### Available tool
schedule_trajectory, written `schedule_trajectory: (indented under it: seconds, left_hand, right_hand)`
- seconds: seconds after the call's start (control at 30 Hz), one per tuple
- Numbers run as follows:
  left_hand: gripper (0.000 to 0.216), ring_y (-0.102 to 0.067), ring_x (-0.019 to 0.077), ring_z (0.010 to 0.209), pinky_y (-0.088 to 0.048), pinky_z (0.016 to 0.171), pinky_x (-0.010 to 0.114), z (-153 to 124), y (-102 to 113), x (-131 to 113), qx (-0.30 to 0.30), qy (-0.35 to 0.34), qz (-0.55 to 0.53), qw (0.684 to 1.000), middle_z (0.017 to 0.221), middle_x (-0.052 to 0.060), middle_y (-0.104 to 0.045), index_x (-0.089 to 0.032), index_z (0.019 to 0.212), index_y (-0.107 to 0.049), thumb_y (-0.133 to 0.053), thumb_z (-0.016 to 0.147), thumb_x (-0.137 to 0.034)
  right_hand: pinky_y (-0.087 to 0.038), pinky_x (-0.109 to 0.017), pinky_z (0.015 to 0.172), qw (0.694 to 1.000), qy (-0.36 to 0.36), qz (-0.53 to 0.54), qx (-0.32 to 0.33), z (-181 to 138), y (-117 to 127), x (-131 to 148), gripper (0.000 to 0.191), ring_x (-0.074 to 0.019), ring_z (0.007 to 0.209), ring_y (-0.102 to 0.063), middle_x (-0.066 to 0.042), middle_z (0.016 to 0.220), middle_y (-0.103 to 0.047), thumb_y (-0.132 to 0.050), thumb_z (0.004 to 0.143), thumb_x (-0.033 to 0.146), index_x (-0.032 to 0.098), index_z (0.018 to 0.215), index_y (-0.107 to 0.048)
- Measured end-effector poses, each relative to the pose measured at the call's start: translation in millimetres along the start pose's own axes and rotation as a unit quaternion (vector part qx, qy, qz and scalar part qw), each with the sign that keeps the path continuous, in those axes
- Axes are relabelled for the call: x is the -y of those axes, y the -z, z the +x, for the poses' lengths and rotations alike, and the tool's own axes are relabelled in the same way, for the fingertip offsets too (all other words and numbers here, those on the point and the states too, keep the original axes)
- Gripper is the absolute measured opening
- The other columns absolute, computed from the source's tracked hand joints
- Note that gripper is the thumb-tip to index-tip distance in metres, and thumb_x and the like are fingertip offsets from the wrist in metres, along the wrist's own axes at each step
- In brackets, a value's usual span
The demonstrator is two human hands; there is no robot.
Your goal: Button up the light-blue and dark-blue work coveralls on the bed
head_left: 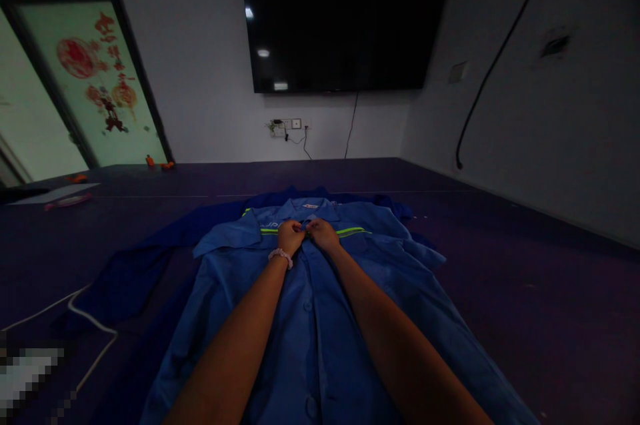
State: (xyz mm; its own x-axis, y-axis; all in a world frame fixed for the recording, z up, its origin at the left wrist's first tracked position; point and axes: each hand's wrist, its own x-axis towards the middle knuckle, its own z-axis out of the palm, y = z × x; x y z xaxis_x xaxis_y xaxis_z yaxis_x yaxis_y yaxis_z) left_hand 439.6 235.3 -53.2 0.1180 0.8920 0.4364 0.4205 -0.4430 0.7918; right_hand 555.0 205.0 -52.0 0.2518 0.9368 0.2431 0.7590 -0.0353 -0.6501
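A light blue short-sleeved work shirt [220,298] lies spread out, collar away from me, with yellow-green stripes across its chest. Both hands meet at its front opening, just below the collar. My left hand [291,237], a pink scrunchie [281,257] on its wrist, is closed with its fingers pinching the shirt's placket. Close beside it, my right hand [323,233] pinches the other side of the placket. Whatever small button sits between the fingertips is hidden. Lower down the front, a button [307,306] shows. Beneath the shirt lies a darker blue long-sleeved garment [135,265].
The garments rest on a dark purple surface [500,291]. A white cable [95,321] runs at the left, near a pixelated patch. Small orange objects [160,163] and a flat pale sheet [55,193] lie at the far left. A wall with a television [345,18] stands behind.
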Motion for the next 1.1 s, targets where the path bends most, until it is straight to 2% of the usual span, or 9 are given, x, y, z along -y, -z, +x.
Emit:
schedule_trajectory:
  seconds: [0.2,0.37,0.63,0.83,0.97,1.1]
  left_hand:
    - [0.014,-0.057,0.0117,0.060,-0.042,0.058,0.021,-1.1,-0.7,0.2,0.007,-0.018,0.011,1.000,0.063,0.001,-0.062,-0.012,0.070,-0.064,-0.064,0.058,-0.006]
    - [0.014,-0.056,0.0118,0.059,-0.041,0.057,0.021,-2.5,-1.4,-1.0,0.012,-0.031,0.020,0.999,0.060,0.000,-0.059,-0.012,0.070,-0.063,-0.062,0.059,-0.004]
    - [0.013,-0.058,0.0120,0.065,-0.044,0.063,0.022,-1.3,-1.7,3.9,-0.002,-0.019,0.007,1.000,0.066,0.002,-0.063,-0.013,0.073,-0.064,-0.057,0.066,-0.005]
    - [0.015,-0.060,0.0123,0.068,-0.045,0.065,0.023,2.8,-1.7,8.7,-0.009,-0.008,-0.025,1.000,0.070,0.003,-0.065,-0.013,0.074,-0.065,-0.054,0.068,-0.005]
    - [0.016,-0.060,0.0121,0.068,-0.045,0.066,0.023,4.6,-2.7,10.1,-0.007,-0.005,-0.050,0.999,0.072,0.003,-0.066,-0.013,0.074,-0.065,-0.053,0.068,-0.005]
    - [0.014,-0.059,0.0123,0.067,-0.045,0.066,0.023,5.2,-1.8,11.0,-0.007,-0.004,-0.069,0.998,0.070,0.002,-0.065,-0.014,0.071,-0.065,-0.053,0.067,-0.006]
  right_hand:
    - [-0.044,-0.021,0.062,1.000,-0.015,0.022,0.017,4.0,0.1,0.0,0.024,-0.0142,0.075,-0.062,-0.002,0.082,-0.067,-0.045,0.083,0.031,0.019,0.091,-0.065]
    - [-0.045,-0.020,0.061,0.999,-0.017,0.028,0.027,7.7,-0.1,-0.1,0.025,-0.0136,0.071,-0.061,0.000,0.073,-0.067,-0.045,0.082,0.029,0.019,0.083,-0.067]
    - [-0.044,-0.020,0.064,0.999,-0.022,0.024,-0.023,2.5,0.6,1.0,0.022,-0.0154,0.079,-0.062,-0.005,0.087,-0.068,-0.049,0.082,0.028,0.018,0.088,-0.067]
    - [-0.041,-0.018,0.056,0.999,-0.009,0.021,-0.040,-2.5,1.9,2.9,0.022,-0.0134,0.067,-0.062,-0.003,0.076,-0.067,-0.053,0.079,0.031,0.019,0.091,-0.067]
    - [-0.040,-0.018,0.057,0.998,0.002,0.009,-0.057,-6.3,3.4,4.6,0.021,-0.0137,0.067,-0.061,-0.004,0.073,-0.067,-0.058,0.076,0.029,0.017,0.092,-0.067]
    - [-0.041,-0.019,0.060,0.997,0.010,-0.002,-0.075,-9.0,7.5,8.8,0.020,-0.0142,0.069,-0.062,-0.005,0.075,-0.068,-0.053,0.081,0.024,0.016,0.092,-0.067]
